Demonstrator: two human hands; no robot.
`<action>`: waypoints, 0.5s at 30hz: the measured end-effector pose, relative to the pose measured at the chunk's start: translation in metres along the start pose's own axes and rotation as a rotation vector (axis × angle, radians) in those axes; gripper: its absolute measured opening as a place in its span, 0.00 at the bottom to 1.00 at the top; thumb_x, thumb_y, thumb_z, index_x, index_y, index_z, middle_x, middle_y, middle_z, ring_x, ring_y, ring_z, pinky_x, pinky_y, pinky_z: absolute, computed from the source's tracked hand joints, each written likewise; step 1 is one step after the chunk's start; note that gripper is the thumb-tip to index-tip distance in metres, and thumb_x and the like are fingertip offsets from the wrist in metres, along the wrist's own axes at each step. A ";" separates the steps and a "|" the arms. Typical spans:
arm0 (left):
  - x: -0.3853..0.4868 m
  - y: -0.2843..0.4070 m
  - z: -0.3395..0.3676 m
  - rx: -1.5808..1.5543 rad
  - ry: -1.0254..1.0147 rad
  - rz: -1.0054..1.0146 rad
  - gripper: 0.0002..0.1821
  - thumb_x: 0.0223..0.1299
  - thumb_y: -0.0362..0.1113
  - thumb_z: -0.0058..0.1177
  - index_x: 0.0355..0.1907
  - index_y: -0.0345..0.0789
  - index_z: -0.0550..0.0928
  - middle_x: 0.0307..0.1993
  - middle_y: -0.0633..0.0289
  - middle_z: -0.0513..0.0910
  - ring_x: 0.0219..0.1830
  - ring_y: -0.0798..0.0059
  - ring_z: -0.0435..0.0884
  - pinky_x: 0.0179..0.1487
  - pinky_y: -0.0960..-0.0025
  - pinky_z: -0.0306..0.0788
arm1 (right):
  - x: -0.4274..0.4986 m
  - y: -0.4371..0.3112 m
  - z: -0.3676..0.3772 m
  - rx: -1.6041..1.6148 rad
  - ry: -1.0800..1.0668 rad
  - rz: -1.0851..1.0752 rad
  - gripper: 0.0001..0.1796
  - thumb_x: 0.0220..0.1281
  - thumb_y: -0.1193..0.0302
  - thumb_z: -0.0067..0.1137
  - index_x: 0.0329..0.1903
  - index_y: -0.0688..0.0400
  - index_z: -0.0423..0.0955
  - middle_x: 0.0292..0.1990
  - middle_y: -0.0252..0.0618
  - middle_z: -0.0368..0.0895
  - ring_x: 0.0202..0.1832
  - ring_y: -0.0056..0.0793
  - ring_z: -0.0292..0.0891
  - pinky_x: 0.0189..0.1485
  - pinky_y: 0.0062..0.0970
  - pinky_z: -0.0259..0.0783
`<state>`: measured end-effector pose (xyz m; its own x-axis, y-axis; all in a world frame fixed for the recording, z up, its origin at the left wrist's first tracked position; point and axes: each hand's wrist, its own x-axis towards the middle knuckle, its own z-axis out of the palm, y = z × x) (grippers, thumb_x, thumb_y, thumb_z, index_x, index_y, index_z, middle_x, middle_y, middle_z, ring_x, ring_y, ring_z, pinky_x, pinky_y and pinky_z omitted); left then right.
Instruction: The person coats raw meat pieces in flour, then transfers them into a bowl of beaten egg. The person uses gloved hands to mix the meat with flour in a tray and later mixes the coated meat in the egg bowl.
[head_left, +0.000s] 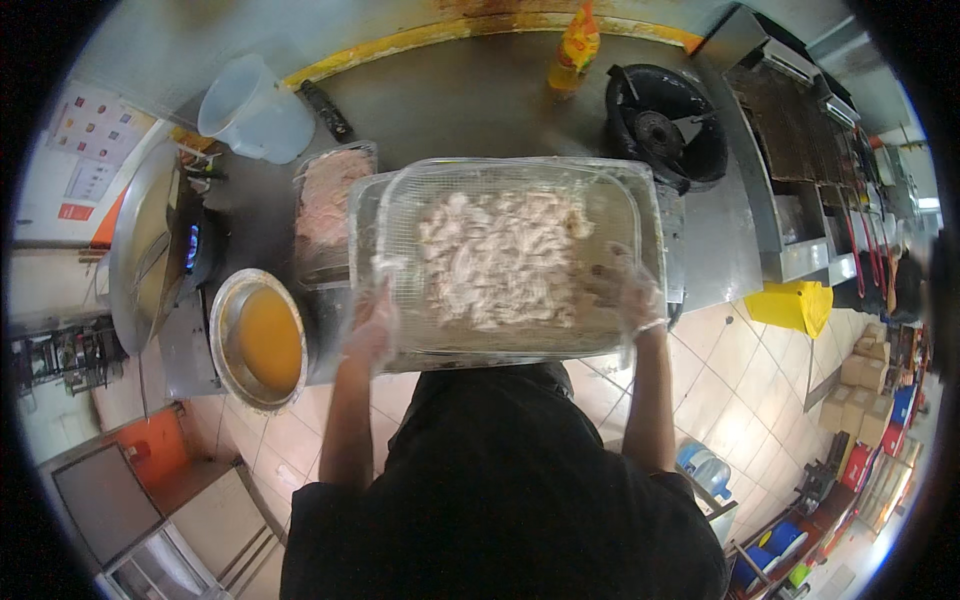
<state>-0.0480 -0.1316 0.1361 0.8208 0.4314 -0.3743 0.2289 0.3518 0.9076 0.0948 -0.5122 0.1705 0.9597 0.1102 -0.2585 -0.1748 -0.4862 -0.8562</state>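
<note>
A wire mesh basket (409, 300) lies in front of me over a large clear plastic tub (365, 225). Flour-coated pieces of food (502, 259), blurred by motion, are heaped on the mesh. My left hand (373, 322), in a clear plastic glove, grips the basket's left side, thumb uppermost. On the opposite side my right hand (630, 289), gloved too, holds the rim with its fingers reaching inward over the mesh; blur hides their exact placement. What lies beneath the mesh is largely hidden. Left of the tub, a clear container (324, 266) holds pale pink raw meat (334, 199).
Nearby on the left are a metal bowl of orange-yellow liquid (270, 341) and a wide pan (139, 247) over a blue burner flame (193, 246). A translucent bucket (259, 112), an oil bottle (575, 52) and a black burner ring (666, 127) stand toward the back of the metal counter (450, 97).
</note>
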 end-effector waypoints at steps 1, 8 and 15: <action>-0.004 -0.008 0.006 0.150 0.075 -0.031 0.28 0.71 0.50 0.44 0.66 0.37 0.70 0.55 0.58 0.79 0.54 0.73 0.77 0.55 0.71 0.72 | 0.001 -0.002 -0.005 0.194 -0.026 0.119 0.26 0.73 0.53 0.45 0.66 0.49 0.66 0.53 0.45 0.80 0.48 0.33 0.81 0.40 0.30 0.80; -0.006 -0.020 0.000 0.163 -0.084 -0.322 0.34 0.71 0.63 0.36 0.62 0.35 0.74 0.51 0.57 0.79 0.56 0.66 0.76 0.62 0.66 0.67 | 0.022 0.018 0.003 0.160 -0.012 -0.075 0.29 0.69 0.57 0.53 0.68 0.52 0.64 0.54 0.46 0.78 0.51 0.42 0.79 0.41 0.47 0.79; -0.009 -0.028 0.020 0.205 0.182 0.013 0.26 0.72 0.58 0.39 0.55 0.39 0.78 0.29 0.72 0.69 0.34 0.77 0.70 0.41 0.67 0.67 | 0.012 0.003 0.002 0.522 -0.207 0.163 0.29 0.70 0.62 0.52 0.69 0.59 0.61 0.56 0.45 0.77 0.48 0.43 0.81 0.44 0.41 0.81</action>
<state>-0.0516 -0.1617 0.1180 0.7211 0.5837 -0.3733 0.3351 0.1779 0.9253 0.1058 -0.5108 0.1635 0.8576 0.2624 -0.4424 -0.4521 -0.0256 -0.8916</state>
